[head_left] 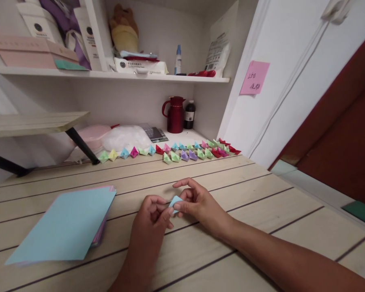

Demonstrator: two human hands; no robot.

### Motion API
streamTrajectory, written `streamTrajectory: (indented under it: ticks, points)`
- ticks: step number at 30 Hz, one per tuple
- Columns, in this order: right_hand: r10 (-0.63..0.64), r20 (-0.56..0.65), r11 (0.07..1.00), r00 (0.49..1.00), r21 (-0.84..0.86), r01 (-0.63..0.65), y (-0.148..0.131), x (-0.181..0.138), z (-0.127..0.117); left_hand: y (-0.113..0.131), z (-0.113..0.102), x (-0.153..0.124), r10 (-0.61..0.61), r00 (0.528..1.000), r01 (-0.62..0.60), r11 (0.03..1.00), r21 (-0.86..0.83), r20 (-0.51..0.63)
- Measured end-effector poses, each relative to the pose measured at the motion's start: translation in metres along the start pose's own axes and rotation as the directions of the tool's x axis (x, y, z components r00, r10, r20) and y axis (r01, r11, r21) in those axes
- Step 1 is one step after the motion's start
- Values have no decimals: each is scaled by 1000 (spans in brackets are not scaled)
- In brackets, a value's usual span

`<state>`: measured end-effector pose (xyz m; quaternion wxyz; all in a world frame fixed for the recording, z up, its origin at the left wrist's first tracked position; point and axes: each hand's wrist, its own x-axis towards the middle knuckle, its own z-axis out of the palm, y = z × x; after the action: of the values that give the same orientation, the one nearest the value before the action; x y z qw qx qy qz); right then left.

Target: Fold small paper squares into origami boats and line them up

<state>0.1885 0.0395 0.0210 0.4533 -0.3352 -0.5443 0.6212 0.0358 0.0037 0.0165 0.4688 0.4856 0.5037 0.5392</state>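
A small piece of folded light blue paper [175, 201] is pinched between my two hands above the wooden tabletop. My left hand [153, 213] grips its left edge with thumb and fingers. On the other side, my right hand [196, 202] holds it between thumb and bent fingers, while the index finger stretches out above. The fingers partly hide the paper, so its full shape cannot be made out. To the left lies a stack of coloured paper sheets [65, 225] with a light blue sheet on top.
Several small folded paper boats [184, 155] in many colours line the table's back edge. Behind them stand a dark red jug [175, 115] and a dark bottle [189, 114]. A small raised shelf [36, 123] with black legs is at left. Crumpled clear plastic [126, 138] lies behind.
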Motion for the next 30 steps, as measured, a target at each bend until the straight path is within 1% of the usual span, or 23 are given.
streamTrajectory:
  ticks: [2,4,9,12,14,16,18,21,23,25,28,30]
  points:
    - [71,-18,997,997,39,-70,0,1,0,2,2,0,-45,999,44,998,-48,-28]
    - [109,-32,992,994,65,-107,0,2,-1,6,3,-1,-85,996,82,995,-53,-42]
    - [104,-41,992,994,71,-101,0,2,-4,18,-5,-1,-142,987,141,990,-19,-79]
    - [76,-29,996,997,38,-75,1,2,-5,19,-10,1,-196,981,195,977,88,8]
    - [61,8,998,998,18,-61,3,2,-4,18,-12,2,-228,972,215,964,157,65]
    - [49,50,999,998,4,-49,4,1,-3,16,-12,2,-232,970,216,958,187,70]
    - [31,73,1000,997,-2,-31,4,1,-2,14,-11,1,-217,975,203,959,198,52]
    - [32,65,999,997,4,-32,3,1,-2,14,-10,-1,-188,982,190,963,189,-29]
    - [61,41,998,997,-15,-60,1,1,-4,15,-10,-2,-181,979,194,966,171,-92]
    - [95,18,994,995,-57,-94,-1,2,-5,15,-10,-3,-176,977,195,967,162,-124]
    - [166,-18,981,986,-95,-167,-3,3,-5,15,-11,-3,-187,974,206,967,152,-127]
    - [200,-31,974,979,-100,-203,-5,3,-5,15,-12,-2,-203,974,216,965,146,-95]
